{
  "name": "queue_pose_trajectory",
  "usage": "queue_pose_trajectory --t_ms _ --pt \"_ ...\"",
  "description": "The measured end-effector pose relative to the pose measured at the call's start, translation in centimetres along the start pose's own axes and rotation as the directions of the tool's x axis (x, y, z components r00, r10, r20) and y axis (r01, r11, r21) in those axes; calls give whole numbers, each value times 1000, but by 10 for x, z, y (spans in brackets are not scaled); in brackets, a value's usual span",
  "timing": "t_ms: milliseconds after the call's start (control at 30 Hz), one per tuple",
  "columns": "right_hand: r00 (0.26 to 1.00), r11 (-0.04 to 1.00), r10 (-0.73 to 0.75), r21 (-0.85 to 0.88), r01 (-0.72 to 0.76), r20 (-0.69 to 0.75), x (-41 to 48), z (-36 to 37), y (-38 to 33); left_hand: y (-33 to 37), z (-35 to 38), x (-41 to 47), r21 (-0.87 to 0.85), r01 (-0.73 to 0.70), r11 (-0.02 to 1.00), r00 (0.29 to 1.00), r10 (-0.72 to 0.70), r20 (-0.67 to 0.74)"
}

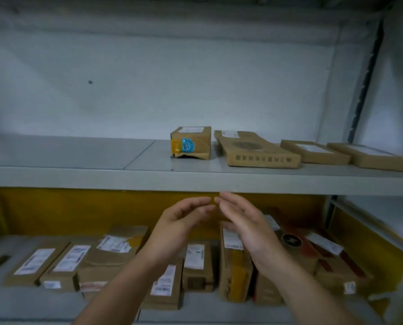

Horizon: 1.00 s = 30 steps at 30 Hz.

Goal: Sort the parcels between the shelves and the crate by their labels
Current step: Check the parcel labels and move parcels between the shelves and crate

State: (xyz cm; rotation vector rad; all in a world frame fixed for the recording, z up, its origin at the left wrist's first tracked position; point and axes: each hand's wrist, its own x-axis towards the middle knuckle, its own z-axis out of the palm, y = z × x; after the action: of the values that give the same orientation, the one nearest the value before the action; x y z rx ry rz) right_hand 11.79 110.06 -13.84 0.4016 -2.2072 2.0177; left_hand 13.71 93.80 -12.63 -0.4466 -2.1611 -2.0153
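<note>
Parcels (197, 256) lie on both levels of the grey shelving in front of you. The upper shelf (78, 178) spans the whole view, with a white wall (149, 90) behind it, and four cardboard boxes sit in a line on its right half. The lower shelf (27, 308) has a yellow back panel (67, 207) and carries a crowded row (35, 262) of brown boxes packed side by side, most of them with white labels facing up.

Up top, the long flat box (256, 151) with a round print lies just right of the small box (193, 141). A thinner flat parcel (314, 152) comes next, and the far-right flat parcel (371, 157) lies close beside it.

Your left hand (179, 221) and right hand (245, 224) hover just below the upper shelf's front edge, above the lower row. Both hold nothing: the fingers are loosely extended, the palms are turned toward each other, and the fingertips almost meet.

A blue sticker (187, 145) and a strip of yellow tape (175, 146) mark the small box's front face.
</note>
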Motion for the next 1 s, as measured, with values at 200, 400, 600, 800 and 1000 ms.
queue_pose_trajectory --t_ms 200,400,600,800,1000 --pt "986 986 -160 60 157 55 65 3 -28 26 -17 49 69 -148 987 986 153 -69" --pt "979 976 -205 74 204 4 117 10 -53 39 -38 102 32 -158 987 969 161 -188" --pt "972 975 -204 60 212 -116 162 27 -61 42 -63 159 71 -125 990 952 140 -271" --pt "956 976 -210 -100 193 -204 184 47 -62 28 -93 201 60 -24 998 938 43 -344" --pt "953 991 -93 -118 61 -287 207 62 -65 19 -115 239 105 192 976 959 -163 -233"
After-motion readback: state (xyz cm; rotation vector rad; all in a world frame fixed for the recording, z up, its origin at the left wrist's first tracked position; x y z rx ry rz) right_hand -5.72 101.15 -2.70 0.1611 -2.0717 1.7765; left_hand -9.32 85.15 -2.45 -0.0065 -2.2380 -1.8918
